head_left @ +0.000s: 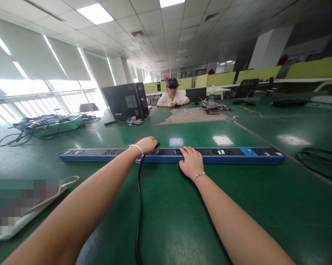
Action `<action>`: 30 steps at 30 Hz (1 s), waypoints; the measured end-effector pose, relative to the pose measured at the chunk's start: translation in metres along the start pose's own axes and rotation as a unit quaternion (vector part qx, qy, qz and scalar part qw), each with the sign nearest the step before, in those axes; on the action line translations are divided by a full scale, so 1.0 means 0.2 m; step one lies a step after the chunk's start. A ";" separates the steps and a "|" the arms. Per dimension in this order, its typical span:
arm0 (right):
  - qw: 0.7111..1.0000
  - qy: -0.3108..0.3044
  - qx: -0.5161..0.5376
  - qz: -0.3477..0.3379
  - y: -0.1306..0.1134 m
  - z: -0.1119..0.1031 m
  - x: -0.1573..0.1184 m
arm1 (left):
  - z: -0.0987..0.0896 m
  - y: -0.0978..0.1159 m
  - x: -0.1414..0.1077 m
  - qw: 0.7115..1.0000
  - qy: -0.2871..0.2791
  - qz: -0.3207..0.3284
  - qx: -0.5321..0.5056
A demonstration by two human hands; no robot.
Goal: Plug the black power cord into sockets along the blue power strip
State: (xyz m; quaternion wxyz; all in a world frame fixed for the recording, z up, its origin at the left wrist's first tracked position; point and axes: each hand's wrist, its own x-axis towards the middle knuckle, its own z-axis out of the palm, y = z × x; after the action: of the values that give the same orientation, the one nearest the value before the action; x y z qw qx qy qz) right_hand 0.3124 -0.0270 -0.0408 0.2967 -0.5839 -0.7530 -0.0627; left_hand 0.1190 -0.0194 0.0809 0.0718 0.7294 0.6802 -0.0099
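Note:
A long blue power strip (166,159) with a black face of several sockets lies across the green table in front of me. My left hand (147,145) is closed around a black plug (157,144) just over the strip's middle. From it a black power cord (139,198) runs down toward the bottom of the view. My fingers hide most of the plug, so I cannot tell whether it sits in a socket. My right hand (191,161) grips the strip right of the middle, fingers over the socket face and palm at the near side.
At the back left stand a black computer tower (123,101) and a green basket (63,125) with cables. A cloth bag (44,209) lies at the near left, black cables (317,162) at the right. Across the table sits another person (173,96); a bottle (212,94) stands nearby.

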 end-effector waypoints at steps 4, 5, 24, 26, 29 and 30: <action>1.000 0.010 0.007 0.008 0.00 0.00 0.00 | 0.08 0.10 0.07 0.997 -0.046 0.005 -0.063; 1.000 0.012 0.010 0.010 0.00 0.00 0.00 | 0.09 0.12 0.09 0.996 -0.057 0.005 -0.069; 0.999 0.015 0.029 0.023 -0.01 0.00 0.00 | 0.09 0.28 0.20 0.999 -0.046 0.005 0.024; 0.999 0.015 0.028 0.023 -0.01 0.00 0.00 | 0.09 0.29 0.20 0.999 -0.044 0.002 0.022; 0.999 0.015 0.031 0.020 -0.01 0.00 0.00 | 0.10 0.30 0.20 0.999 -0.042 -0.010 0.017; 0.999 0.015 0.032 0.020 -0.01 0.00 0.00 | 0.10 0.30 0.20 0.999 -0.041 -0.015 0.016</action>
State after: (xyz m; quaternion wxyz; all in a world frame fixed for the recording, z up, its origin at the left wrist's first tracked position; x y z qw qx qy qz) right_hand 0.3109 -0.0270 -0.0401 0.3275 -0.5878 -0.7386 -0.0411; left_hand 0.1832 0.0142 0.0624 0.0877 0.7195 0.6871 -0.0512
